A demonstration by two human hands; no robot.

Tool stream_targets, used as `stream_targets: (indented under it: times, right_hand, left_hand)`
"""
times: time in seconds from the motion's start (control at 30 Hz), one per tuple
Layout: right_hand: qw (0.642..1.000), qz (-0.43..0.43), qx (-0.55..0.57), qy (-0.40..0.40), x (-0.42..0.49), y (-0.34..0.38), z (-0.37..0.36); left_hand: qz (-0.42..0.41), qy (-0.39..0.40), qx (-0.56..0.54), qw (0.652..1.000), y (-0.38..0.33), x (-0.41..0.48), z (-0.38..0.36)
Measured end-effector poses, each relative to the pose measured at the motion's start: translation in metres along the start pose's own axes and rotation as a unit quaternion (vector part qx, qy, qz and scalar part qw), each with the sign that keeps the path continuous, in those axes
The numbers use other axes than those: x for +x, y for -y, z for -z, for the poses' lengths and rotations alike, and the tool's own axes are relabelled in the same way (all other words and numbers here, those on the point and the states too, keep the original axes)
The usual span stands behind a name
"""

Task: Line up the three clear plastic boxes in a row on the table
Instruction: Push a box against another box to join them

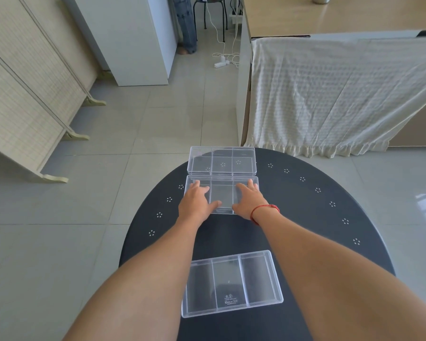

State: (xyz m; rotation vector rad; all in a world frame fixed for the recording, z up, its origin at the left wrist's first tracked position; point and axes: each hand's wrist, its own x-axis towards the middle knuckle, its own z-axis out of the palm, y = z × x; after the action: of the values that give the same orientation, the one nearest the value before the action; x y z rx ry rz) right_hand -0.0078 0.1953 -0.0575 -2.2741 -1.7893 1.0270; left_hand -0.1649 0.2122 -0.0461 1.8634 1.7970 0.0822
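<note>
Three clear plastic boxes with three compartments each lie on the dark round table (305, 217). The far box (221, 160) sits at the table's far edge. The middle box (222, 195) lies right behind it, almost touching. My left hand (196, 203) rests on the middle box's left part, fingers spread, thumb at its near edge. My right hand (250, 201), with a red string on the wrist, grips the right part the same way. The near box (231, 283) lies apart, close to me, slightly rotated.
The table overhangs a grey tiled floor (133, 156). A folding screen (22, 94) stands at the left, a cloth-draped counter (330, 94) at the right. A person's legs (187, 25), a stool and cables are far back.
</note>
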Motion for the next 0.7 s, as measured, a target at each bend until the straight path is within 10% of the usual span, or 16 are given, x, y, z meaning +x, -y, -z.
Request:
stream_targets:
  times: [0.7]
  right_hand:
    - [1.0, -0.006, 0.015, -0.005, 0.002, 0.007, 0.003]
  left_hand:
    - [0.013, 0.013, -0.019, 1.0, 0.0, 0.013, 0.006]
